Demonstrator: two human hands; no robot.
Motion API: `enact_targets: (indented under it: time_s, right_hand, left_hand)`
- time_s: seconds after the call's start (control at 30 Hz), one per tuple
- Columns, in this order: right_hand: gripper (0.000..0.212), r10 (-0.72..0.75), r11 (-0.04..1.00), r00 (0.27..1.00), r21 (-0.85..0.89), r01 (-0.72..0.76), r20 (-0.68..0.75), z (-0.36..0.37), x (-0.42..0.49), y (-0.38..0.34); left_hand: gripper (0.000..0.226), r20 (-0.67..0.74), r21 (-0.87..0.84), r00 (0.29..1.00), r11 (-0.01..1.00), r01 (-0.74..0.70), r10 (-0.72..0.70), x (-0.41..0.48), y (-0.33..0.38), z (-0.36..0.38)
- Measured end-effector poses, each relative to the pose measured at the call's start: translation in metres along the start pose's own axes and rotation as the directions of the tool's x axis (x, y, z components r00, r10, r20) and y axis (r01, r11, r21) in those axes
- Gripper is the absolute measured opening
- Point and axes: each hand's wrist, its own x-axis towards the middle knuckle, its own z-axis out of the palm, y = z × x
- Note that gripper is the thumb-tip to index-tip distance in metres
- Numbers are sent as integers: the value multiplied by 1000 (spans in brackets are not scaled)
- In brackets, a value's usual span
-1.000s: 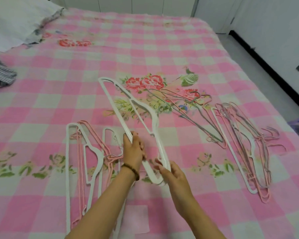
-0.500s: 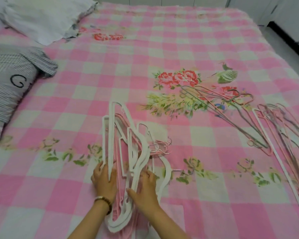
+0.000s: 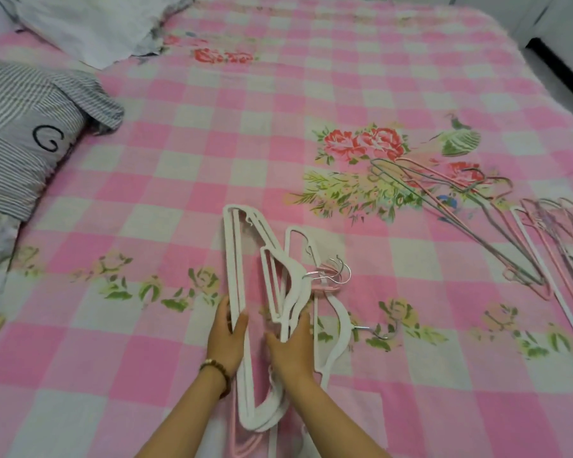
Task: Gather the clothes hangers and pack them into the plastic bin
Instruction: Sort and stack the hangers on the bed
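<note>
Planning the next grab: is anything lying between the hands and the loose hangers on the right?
Only bare bedspread. The left hand and right hand hold the white hanger bundle; the loose hangers lie apart, nothing visible between.

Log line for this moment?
stage: gathering | left hand: grips white hangers | right hand: grips them too | loose hangers: lying far right | bin: not in view

Change over one second: the white hanger (image 3: 298, 276), formerly raised in both hands, now lies on the stack of hangers (image 3: 242, 259). The left hand (image 3: 227, 338) and right hand (image 3: 291, 348) have closed onto the stack, which is gripped between their fingers (image 3: 303, 325).
</note>
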Motion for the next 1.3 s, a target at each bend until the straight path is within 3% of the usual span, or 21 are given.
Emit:
enact_targets:
  time_s: [0.13,0.23,0.33,0.43,0.53,0.67,0.73,0.83,0.97,1.03,1.13,1.3]
  right_hand:
    - [46,-76,992,992,94,86,-105,-13,-10,-4]
    - [37,-98,986,978,113,121,-185,-34,-22,-1]
    - [41,-57,994,957,70,80,-285,-52,-31,18]
    - [38,9,999,950,48,7,-313,-62,-29,42]
    - [48,175,969,954,215,-123,-242,-66,-24,49]
    - [44,357,859,924,437,-266,-139,-75,-7,42]
    - [29,344,844,937,460,-277,-67,-78,-5,35]
    - [33,312,795,949,558,-236,-43,-85,-11,19]
    - [39,164,833,956,553,-2,-244,-132,-28,-35]
    - [37,110,821,931,560,113,-348,-172,-42,-70]
    - [39,47,755,856,579,307,-515,-246,-76,-118]
    - [25,-65,684,717,492,539,-694,-373,-182,-157]
  left_hand:
    - [39,-51,-53,987,986,-158,156,-11,20,12]
    - [41,18,-68,978,976,-204,206,-20,29,23]
    - [35,99,-21,982,987,-160,161,-30,22,41]
    - [43,127,188,990,979,-84,61,-31,2,54]
    - [55,119,316,993,949,-13,-26,-28,-9,58]
    - [76,143,79,983,991,107,-118,-20,-9,61]
    - [55,177,-19,969,984,179,-173,-23,2,64]
    - [21,174,-88,982,992,93,-76,-34,37,75]
    - [21,213,-154,970,984,-89,121,-51,119,99]
    - [22,294,-198,928,964,-175,229,-67,170,117]
    - [19,436,-296,809,912,-283,393,-106,251,151]
    - [22,633,-430,504,808,-402,587,-214,353,211]
